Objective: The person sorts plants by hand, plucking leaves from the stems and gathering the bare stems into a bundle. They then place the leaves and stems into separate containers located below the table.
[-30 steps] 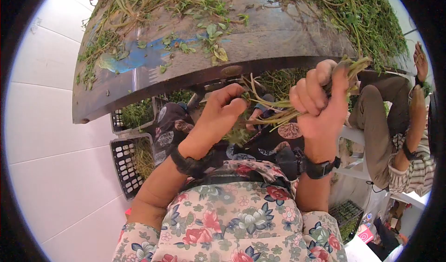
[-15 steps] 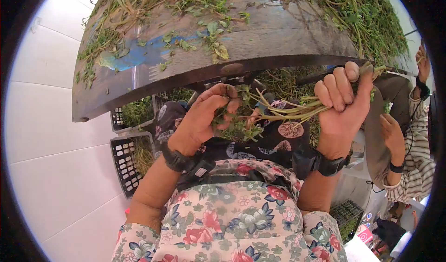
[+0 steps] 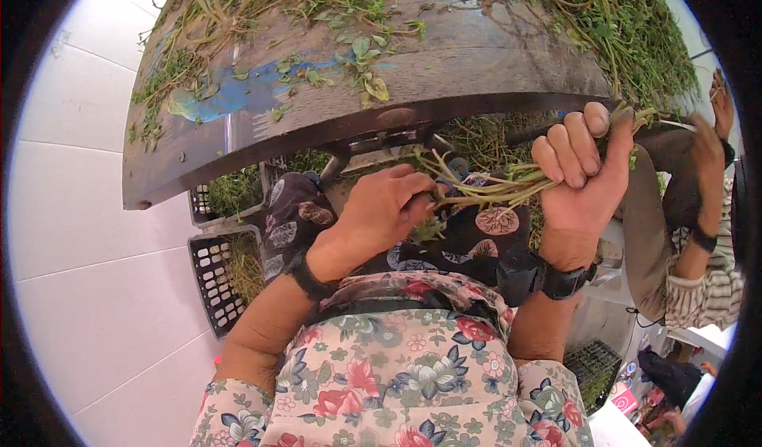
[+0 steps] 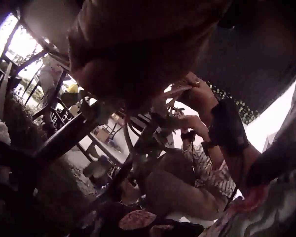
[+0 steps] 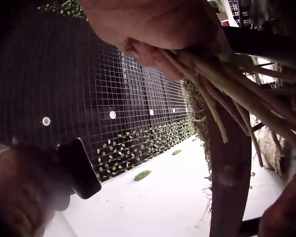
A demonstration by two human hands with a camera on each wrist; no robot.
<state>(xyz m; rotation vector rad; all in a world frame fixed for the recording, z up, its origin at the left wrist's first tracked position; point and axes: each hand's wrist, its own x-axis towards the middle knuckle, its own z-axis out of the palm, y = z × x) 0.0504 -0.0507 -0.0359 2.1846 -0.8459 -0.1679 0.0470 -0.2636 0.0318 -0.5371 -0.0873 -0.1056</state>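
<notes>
A bunch of green plant stems (image 3: 508,191) is gripped by my right hand (image 3: 586,173), its fingers curled round it below the table's front edge. The cut-looking ends point left, toward my left hand (image 3: 371,215). That hand's fingers and thumb are bent together at the stem ends, pinching there; the fingertips partly hide what they hold. Small green leaves (image 3: 429,231) show just under them. In the right wrist view several thick stems (image 5: 237,91) stick out from the right hand. The left wrist view is dark, with a thin stem (image 4: 128,138) hanging below the left hand.
Heaps of leafy greens (image 3: 635,42) lie on the worn wooden table (image 3: 484,62), with scattered leaves along it. Black plastic crates (image 3: 214,280) holding plants stand at the lower left. Another person (image 3: 702,264) in a striped top sits close on the right.
My right hand has moved right and slightly down with the bunch, then held nearly still. My left hand drew back left with leafy bits, then returned right to the stem ends.
</notes>
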